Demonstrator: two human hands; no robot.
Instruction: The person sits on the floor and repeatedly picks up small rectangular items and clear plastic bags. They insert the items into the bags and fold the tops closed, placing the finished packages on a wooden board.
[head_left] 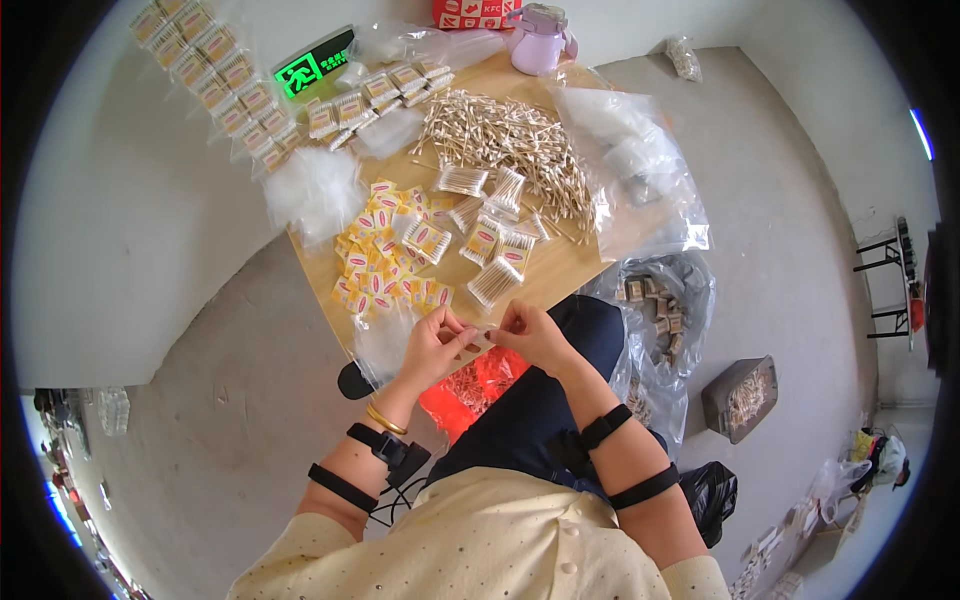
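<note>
At the table's near edge my left hand (438, 343) and my right hand (533, 338) meet, both with fingers pinched. Between the fingertips is a small clear plastic bag (482, 338), mostly hidden by the fingers. Just beyond lie small bags packed with cotton swabs (494, 283), some showing a yellow card. A heap of yellow and white cards (375, 262) spreads to the left of these. Farther back is a big loose pile of cotton swabs (510, 140). Flat empty clear bags (385, 343) lie beside my left hand.
Filled swab packs (375, 95) line the back left, near a green exit sign (315, 70). A lilac bottle (537, 42) stands at the back. Large clear bags (640, 165) cover the table's right side. A red bag (470, 395) hangs below my hands; a grey bin (740, 398) stands right.
</note>
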